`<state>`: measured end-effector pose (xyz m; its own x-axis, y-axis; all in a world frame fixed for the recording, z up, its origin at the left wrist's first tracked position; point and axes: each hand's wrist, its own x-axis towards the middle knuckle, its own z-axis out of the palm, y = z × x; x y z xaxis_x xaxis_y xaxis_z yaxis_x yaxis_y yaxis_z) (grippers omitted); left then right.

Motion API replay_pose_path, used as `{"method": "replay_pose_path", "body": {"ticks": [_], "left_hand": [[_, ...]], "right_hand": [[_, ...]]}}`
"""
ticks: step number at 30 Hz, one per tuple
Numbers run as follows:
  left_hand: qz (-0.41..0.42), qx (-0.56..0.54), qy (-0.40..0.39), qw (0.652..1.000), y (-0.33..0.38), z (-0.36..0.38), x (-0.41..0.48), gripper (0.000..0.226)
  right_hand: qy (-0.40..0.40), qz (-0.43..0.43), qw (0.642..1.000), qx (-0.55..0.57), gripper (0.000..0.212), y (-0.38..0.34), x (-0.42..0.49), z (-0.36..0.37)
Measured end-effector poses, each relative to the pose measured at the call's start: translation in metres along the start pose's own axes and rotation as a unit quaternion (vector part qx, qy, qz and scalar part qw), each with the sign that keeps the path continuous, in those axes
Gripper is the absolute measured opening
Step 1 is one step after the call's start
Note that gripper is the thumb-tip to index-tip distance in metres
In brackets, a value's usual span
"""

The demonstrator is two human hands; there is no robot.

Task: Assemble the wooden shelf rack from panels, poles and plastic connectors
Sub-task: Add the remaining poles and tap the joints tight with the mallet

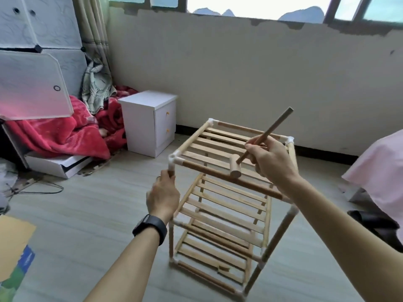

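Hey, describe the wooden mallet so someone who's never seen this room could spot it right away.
Find the three-tier slatted wooden rack standing on the floor. Above its top shelf, the right hand grips a small mallet by its handle. Unlike the rack's poles, it ends in a short crosswise cylinder head.

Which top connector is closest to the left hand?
The near-left top connector, directly above the left hand; the others sit farther right or back.

Left hand (162,197), right hand (270,159), fingers (254,147) curled

The rack (220,205) stands on the floor (98,214), with a cabinet (150,120) behind it to the left by the wall (239,73).
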<state>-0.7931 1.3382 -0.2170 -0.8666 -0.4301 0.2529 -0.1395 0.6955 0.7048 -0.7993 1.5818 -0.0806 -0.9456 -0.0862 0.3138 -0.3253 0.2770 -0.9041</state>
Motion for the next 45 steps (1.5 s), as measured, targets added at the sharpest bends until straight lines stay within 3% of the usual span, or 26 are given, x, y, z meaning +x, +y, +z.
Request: {"method": "replay_pose_path", "body": {"ticks": [2,3,5,7,8,10,11,14,16,20,24,27,30,32,34,37,42,45], "left_hand": [[-0.073,-0.014,0.050,0.996,0.001,-0.007,0.006,0.041],[-0.070,-0.026,0.097,0.992,0.009,-0.009,0.005,0.051],[0.031,-0.051,0.208,0.976,0.034,-0.013,-0.002,0.050],[0.160,-0.046,0.230,0.959,0.071,-0.011,-0.014,0.041],[0.221,-0.022,0.192,0.956,0.092,-0.009,-0.022,0.037],[0.312,0.037,0.043,0.948,0.134,0.004,-0.041,0.030],[0.326,0.079,-0.042,0.941,0.155,0.014,-0.051,0.036],[0.262,0.234,-0.253,0.901,0.206,0.038,-0.078,0.063],[0.248,0.252,-0.304,0.885,0.220,0.044,-0.081,0.050],[0.245,0.185,-0.362,0.880,0.205,0.024,-0.062,0.027],[0.312,0.313,-0.274,0.854,0.170,-0.024,-0.035,0.031],[0.264,0.433,-0.213,0.835,0.153,-0.037,-0.024,0.050],[0.264,0.372,-0.222,0.862,0.158,-0.019,-0.032,0.068],[0.266,0.322,-0.193,0.888,0.154,0.001,-0.042,0.055],[0.287,0.300,-0.086,0.906,0.144,0.019,-0.051,0.033],[0.324,0.272,0.027,0.906,0.128,0.034,-0.053,0.019],[0.351,0.238,0.063,0.904,0.120,0.037,-0.047,0.027],[0.350,0.236,0.065,0.904,0.119,0.039,-0.048,0.031]], "right_hand": [[0.034,0.030,0.998,0.044,0.021,0.007,-0.007,-0.030],[0.047,0.039,0.996,0.061,0.026,0.009,-0.012,-0.044],[0.066,0.045,0.993,0.086,0.033,0.013,-0.019,-0.068],[0.101,0.043,0.991,0.070,0.036,0.017,-0.025,-0.088],[0.122,0.042,0.990,0.054,0.035,0.019,-0.028,-0.097],[0.164,0.037,0.986,0.019,0.028,0.023,-0.033,-0.109],[0.180,0.033,0.983,-0.005,0.023,0.026,-0.035,-0.115],[0.192,0.023,0.979,-0.062,0.017,0.032,-0.042,-0.128],[0.190,0.028,0.978,-0.079,0.028,0.035,-0.048,-0.135],[0.198,0.026,0.977,-0.079,0.047,0.036,-0.057,-0.153],[0.213,0.023,0.973,-0.083,0.036,0.036,-0.061,-0.157],[0.201,0.022,0.977,-0.074,0.029,0.034,-0.060,-0.145],[0.165,0.022,0.981,-0.101,0.036,0.032,-0.060,-0.127],[0.152,0.011,0.982,-0.116,0.036,0.027,-0.057,-0.116],[0.146,-0.017,0.978,-0.146,0.036,0.016,-0.051,-0.105],[0.154,-0.074,0.971,-0.169,0.037,-0.010,-0.038,-0.090],[0.222,-0.181,0.946,-0.153,0.034,-0.050,-0.007,-0.064],[0.152,-0.145,0.946,-0.246,0.037,-0.029,-0.007,-0.041]]}}
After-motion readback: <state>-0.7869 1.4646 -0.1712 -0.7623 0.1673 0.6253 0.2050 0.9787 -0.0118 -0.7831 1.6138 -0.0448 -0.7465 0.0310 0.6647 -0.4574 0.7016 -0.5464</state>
